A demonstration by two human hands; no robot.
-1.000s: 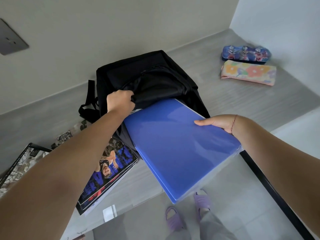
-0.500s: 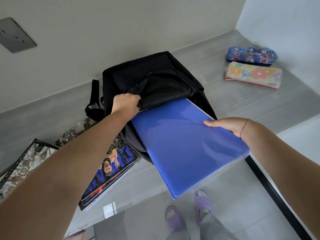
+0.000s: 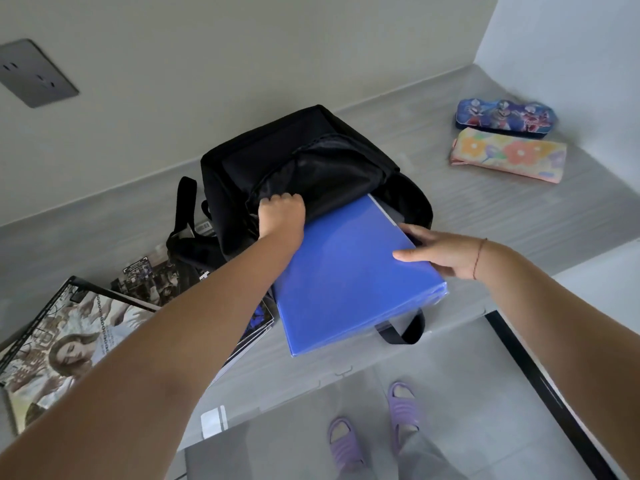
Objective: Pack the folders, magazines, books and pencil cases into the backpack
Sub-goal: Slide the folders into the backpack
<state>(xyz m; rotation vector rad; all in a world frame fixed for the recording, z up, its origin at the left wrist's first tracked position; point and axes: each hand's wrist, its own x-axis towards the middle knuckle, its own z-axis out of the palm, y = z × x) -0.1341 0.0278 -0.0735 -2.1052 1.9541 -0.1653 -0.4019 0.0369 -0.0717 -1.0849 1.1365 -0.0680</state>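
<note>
Left hand (image 3: 281, 216) clenches the soft black backpack (image 3: 311, 174) flap; right hand (image 3: 437, 249), seemingly half-open, grips the glossy blue folder (image 3: 349, 282) at frame centre.

The left hand (image 3: 281, 216) holds the black backpack (image 3: 311, 174) open on the gray bench (image 3: 519, 209). The right hand (image 3: 440, 251) holds the blue folder (image 3: 346, 278), partly inside. Two pencil cases (image 3: 507, 154) lie well apart.

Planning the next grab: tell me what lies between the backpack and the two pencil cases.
Head view: nothing but bare grey counter lies between the backpack and the pencil cases.
</note>
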